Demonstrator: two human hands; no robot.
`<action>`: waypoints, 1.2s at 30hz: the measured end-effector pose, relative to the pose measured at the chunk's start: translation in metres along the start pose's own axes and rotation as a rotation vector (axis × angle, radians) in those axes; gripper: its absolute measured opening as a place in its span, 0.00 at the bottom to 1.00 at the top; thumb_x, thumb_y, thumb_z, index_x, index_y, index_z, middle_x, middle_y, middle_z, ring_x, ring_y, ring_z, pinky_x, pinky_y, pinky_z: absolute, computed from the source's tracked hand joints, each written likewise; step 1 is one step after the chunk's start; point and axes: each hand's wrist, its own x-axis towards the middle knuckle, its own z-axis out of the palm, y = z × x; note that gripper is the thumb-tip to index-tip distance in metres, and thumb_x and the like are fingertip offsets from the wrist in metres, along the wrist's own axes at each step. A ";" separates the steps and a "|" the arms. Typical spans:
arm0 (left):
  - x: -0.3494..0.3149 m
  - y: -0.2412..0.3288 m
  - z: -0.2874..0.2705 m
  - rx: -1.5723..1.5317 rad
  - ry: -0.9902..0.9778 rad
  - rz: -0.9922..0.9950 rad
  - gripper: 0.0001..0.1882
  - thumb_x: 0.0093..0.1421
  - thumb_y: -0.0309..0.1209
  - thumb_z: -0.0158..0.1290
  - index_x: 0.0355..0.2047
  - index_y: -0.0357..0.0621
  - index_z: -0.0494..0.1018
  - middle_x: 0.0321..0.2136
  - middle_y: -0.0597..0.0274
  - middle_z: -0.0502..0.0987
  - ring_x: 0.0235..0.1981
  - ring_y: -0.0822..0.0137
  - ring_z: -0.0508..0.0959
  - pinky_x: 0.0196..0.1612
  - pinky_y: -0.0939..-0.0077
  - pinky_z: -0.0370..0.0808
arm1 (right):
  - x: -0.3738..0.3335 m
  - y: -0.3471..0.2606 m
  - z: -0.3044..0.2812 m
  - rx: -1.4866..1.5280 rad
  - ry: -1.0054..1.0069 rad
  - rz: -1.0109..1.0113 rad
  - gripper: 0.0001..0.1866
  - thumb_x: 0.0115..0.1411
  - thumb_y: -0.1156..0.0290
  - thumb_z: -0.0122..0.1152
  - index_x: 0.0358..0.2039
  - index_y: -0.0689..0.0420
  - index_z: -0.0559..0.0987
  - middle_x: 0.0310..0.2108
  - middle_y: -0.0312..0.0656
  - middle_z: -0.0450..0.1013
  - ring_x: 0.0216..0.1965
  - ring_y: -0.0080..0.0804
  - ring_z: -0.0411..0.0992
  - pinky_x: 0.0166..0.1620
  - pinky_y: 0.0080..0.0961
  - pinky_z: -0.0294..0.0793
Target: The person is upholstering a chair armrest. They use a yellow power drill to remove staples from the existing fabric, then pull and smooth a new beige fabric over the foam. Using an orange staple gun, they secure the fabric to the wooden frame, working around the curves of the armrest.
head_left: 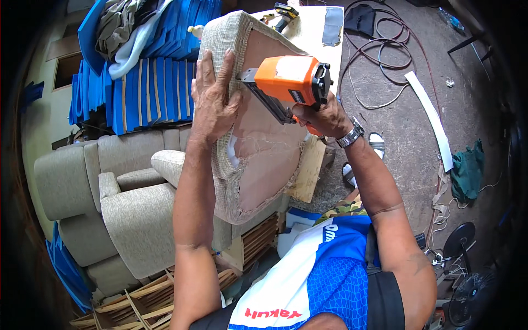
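My right hand [325, 116] grips the handle of an orange and black staple gun [289, 77]. The gun's nose touches or nearly touches the edge of an upholstered seat piece [269, 121], which stands tilted with its pinkish backing toward the gun. Woven beige fabric wraps round the rim of this piece, and a bit of white padding [233, 151] shows at a gap in it. On the fabric side, my left hand [213, 96] lies with fingers stretched out, pressing the cover just left of the gun's nose.
Beneath the piece is a wooden worktop [316, 33] with a yellow and black power tool [286, 16] at its far end. Blue foam sheets [148, 91] are stacked at left, above beige sofa parts [137, 220]. Hoses [379, 47] coil on the floor; a fan [470, 294] stands at lower right.
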 end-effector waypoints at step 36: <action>-0.004 0.021 -0.006 -0.136 0.127 -0.156 0.30 0.59 0.32 0.57 0.63 0.46 0.70 0.69 0.47 0.61 0.72 0.45 0.56 0.72 0.46 0.48 | 0.210 0.176 -0.169 -1.451 0.232 0.320 0.36 0.60 0.61 0.61 0.67 0.51 0.60 0.46 0.57 0.74 0.49 0.56 0.72 0.50 0.51 0.74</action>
